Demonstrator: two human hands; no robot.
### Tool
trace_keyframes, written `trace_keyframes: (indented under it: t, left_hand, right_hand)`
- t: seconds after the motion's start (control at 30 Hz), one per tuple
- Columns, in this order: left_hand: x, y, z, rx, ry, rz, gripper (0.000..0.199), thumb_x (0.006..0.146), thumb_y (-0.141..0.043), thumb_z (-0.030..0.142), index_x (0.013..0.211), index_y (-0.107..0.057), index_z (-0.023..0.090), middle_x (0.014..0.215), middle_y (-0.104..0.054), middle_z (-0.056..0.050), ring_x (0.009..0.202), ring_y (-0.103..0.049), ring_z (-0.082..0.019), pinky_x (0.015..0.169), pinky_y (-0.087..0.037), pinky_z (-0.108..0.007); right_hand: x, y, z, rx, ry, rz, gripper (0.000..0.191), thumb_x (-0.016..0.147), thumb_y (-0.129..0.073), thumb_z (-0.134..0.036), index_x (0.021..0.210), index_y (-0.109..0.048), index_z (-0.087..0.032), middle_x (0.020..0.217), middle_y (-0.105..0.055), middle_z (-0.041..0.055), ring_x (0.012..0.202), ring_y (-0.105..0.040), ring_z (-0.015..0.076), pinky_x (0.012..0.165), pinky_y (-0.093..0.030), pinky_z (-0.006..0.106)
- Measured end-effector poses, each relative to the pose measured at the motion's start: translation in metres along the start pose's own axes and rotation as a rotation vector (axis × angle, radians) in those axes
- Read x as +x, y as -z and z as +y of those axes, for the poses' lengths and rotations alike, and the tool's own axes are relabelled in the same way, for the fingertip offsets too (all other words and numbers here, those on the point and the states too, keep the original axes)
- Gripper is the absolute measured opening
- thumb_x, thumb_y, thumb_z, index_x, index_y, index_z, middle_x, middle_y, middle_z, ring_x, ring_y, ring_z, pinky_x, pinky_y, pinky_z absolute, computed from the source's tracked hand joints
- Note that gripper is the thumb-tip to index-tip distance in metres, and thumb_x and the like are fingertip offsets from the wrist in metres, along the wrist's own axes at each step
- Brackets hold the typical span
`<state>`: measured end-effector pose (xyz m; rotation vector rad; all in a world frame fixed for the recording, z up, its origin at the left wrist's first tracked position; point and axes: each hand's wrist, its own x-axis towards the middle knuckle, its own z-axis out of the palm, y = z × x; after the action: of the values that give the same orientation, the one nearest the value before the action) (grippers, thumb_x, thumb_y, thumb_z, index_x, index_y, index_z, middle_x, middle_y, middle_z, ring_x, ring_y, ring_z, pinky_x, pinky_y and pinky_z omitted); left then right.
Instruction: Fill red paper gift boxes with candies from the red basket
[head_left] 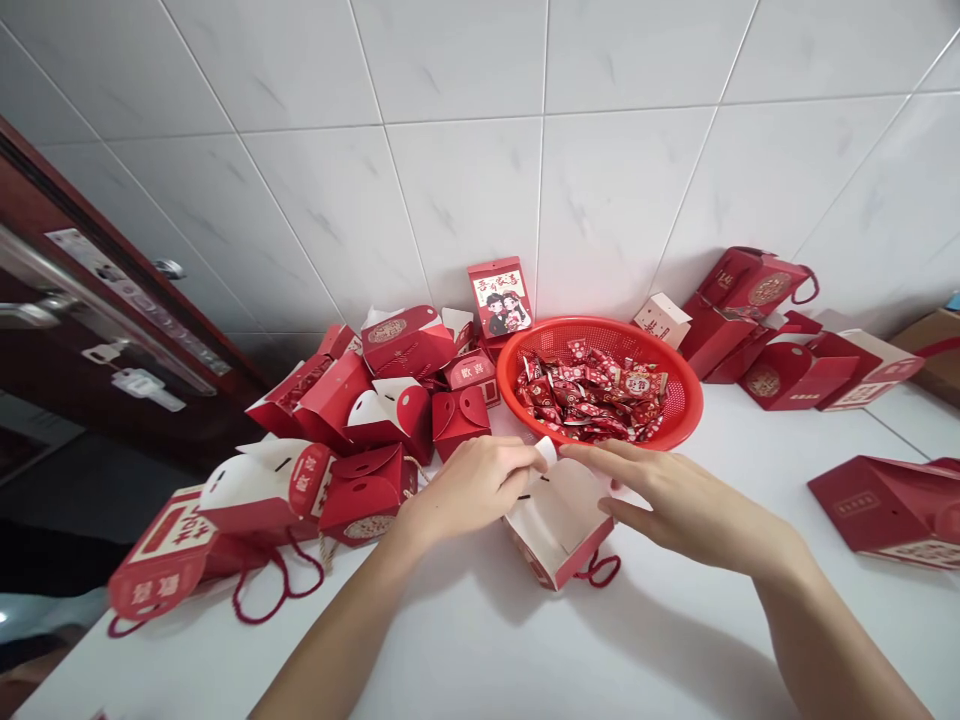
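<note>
In front of me on the white table stands a small red candy box (pixel 559 520) with its pale inside facing up and a dark red cord loop at its right side. My left hand (pixel 484 480) is closed on a white flap at the box's far left edge. My right hand (pixel 667 495) reaches over the right edge, fingers stretched out and thumb apart, its fingertips at the far flap and the side wall. Just behind both hands sits a red plastic basket (pixel 694 405) of red-wrapped candies (pixel 592 395).
Several red boxes (pixel 405 340) crowd the left side, some with flaps up and cords trailing. More boxes (pixel 799 370) lie at the right, one (pixel 885 510) nearer me. A tiled wall (pixel 465 150) rises behind the table (pixel 480 650); a dark red door (pixel 112 290) stands at the left.
</note>
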<state>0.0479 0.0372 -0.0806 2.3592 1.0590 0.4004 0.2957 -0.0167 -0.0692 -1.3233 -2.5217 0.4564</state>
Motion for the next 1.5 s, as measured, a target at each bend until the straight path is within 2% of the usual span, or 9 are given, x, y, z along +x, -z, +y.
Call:
trace_keyframes:
  t: [0.17, 0.47, 0.67, 0.8, 0.9, 1.0, 1.1, 1.2, 1.5]
  left_hand:
    - [0.002, 0.004, -0.003, -0.036, 0.165, 0.005, 0.035, 0.088, -0.048, 0.016, 0.099, -0.081, 0.022, 0.100, -0.081, -0.002, 0.094, -0.075, -0.023, 0.080, -0.050, -0.027]
    - [0.017, -0.003, -0.037, -0.335, 0.268, -0.035, 0.020, 0.081, -0.051, 0.022, 0.083, -0.071, 0.018, 0.081, -0.070, 0.000, 0.067, -0.058, -0.015, 0.061, -0.041, -0.024]
    - [0.026, -0.015, -0.043, -0.450, 0.227, 0.033, 0.018, 0.083, -0.048, 0.023, 0.081, -0.065, 0.017, 0.081, -0.067, 0.000, 0.071, -0.057, -0.014, 0.067, -0.043, -0.025]
    - [0.023, -0.011, -0.038, -0.449, 0.177, 0.032, 0.018, 0.086, -0.053, 0.026, 0.086, -0.069, 0.017, 0.095, -0.074, -0.002, 0.088, -0.066, -0.018, 0.079, -0.048, -0.026]
    - [0.020, -0.007, -0.036, -0.430, 0.163, -0.005, 0.022, 0.089, -0.057, 0.029, 0.097, -0.075, 0.019, 0.107, -0.077, -0.003, 0.097, -0.070, -0.021, 0.087, -0.050, -0.027]
    - [0.016, -0.003, -0.034, -0.415, 0.154, -0.024, 0.031, 0.093, -0.058, 0.035, 0.114, -0.076, 0.020, 0.119, -0.077, -0.004, 0.108, -0.070, -0.023, 0.092, -0.051, -0.028]
    - [0.011, 0.005, -0.030, -0.420, 0.130, -0.011, 0.036, 0.093, -0.061, 0.039, 0.122, -0.075, 0.021, 0.125, -0.075, -0.005, 0.112, -0.070, -0.024, 0.093, -0.053, -0.028]
    - [0.006, 0.015, -0.025, -0.420, 0.112, 0.029, 0.035, 0.094, -0.061, 0.039, 0.121, -0.075, 0.022, 0.124, -0.075, -0.005, 0.111, -0.071, -0.023, 0.093, -0.054, -0.028]
    - [0.017, 0.033, -0.016, -0.418, 0.145, 0.055, 0.033, 0.091, -0.065, 0.040, 0.114, -0.076, 0.019, 0.116, -0.078, -0.005, 0.104, -0.073, -0.022, 0.093, -0.056, -0.029]
  right_hand:
    - [-0.003, 0.005, -0.003, 0.028, 0.083, -0.158, 0.048, 0.093, -0.047, -0.006, 0.130, -0.069, -0.028, 0.132, -0.066, 0.0096, 0.102, -0.071, 0.0239, 0.079, -0.055, 0.033]
    - [0.010, -0.001, 0.014, 0.091, -0.123, -0.431, 0.064, 0.085, -0.072, -0.020, 0.146, -0.057, -0.027, 0.133, -0.066, 0.0104, 0.115, -0.065, 0.0324, 0.090, -0.053, 0.040]
    - [0.010, 0.005, 0.018, 0.157, -0.102, -0.348, 0.057, 0.083, -0.075, -0.029, 0.140, -0.064, -0.027, 0.126, -0.071, 0.0107, 0.108, -0.070, 0.0333, 0.085, -0.056, 0.038]
    - [0.011, 0.024, 0.035, 0.288, -0.022, -0.072, 0.043, 0.093, -0.063, -0.045, 0.130, -0.070, -0.024, 0.130, -0.071, 0.0108, 0.113, -0.069, 0.0312, 0.093, -0.056, 0.038]
    - [0.028, 0.032, 0.054, 0.199, -0.150, 0.113, 0.034, 0.096, -0.055, -0.042, 0.118, -0.073, -0.022, 0.121, -0.075, 0.0106, 0.107, -0.071, 0.0305, 0.089, -0.056, 0.039]
    - [0.053, 0.026, 0.070, -0.025, -0.327, -0.053, 0.034, 0.094, -0.056, -0.031, 0.123, -0.070, -0.020, 0.115, -0.076, 0.0122, 0.105, -0.070, 0.0320, 0.090, -0.053, 0.040]
    - [0.073, 0.012, 0.081, -0.075, -0.441, -0.213, 0.064, 0.082, -0.071, -0.026, 0.144, -0.059, -0.017, 0.129, -0.070, 0.0169, 0.115, -0.067, 0.0367, 0.091, -0.052, 0.039]
    - [0.081, -0.002, 0.088, -0.075, -0.473, -0.242, 0.081, 0.077, -0.074, -0.025, 0.154, -0.049, -0.020, 0.132, -0.068, 0.0175, 0.116, -0.066, 0.0386, 0.087, -0.052, 0.038]
    - [0.076, -0.005, 0.097, -0.073, -0.404, -0.203, 0.061, 0.079, -0.065, -0.011, 0.138, -0.060, -0.022, 0.118, -0.074, 0.0118, 0.105, -0.069, 0.0309, 0.079, -0.048, 0.030]
